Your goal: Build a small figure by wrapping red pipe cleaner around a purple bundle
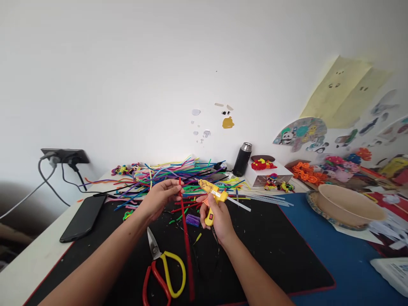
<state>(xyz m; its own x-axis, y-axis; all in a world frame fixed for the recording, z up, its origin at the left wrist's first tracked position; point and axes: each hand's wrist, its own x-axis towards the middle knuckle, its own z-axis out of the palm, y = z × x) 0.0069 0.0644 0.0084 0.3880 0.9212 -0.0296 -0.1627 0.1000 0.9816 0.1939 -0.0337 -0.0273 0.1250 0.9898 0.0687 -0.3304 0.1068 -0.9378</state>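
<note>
In my head view, the left hand (164,196) pinches the top of a long, fuzzy red strip (186,238) above the black mat (255,238). The right hand (222,217) wraps a yellow plastic glue gun (221,195), nozzle near the strip. I judge this preparing to glue; next calls for steady aim. The gun's white label (216,194) is too small to read.

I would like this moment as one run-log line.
left hand: holds red strip | right hand: grips yellow glue gun | nearby: scissors, purple block | rest: black bottle, phone
</note>
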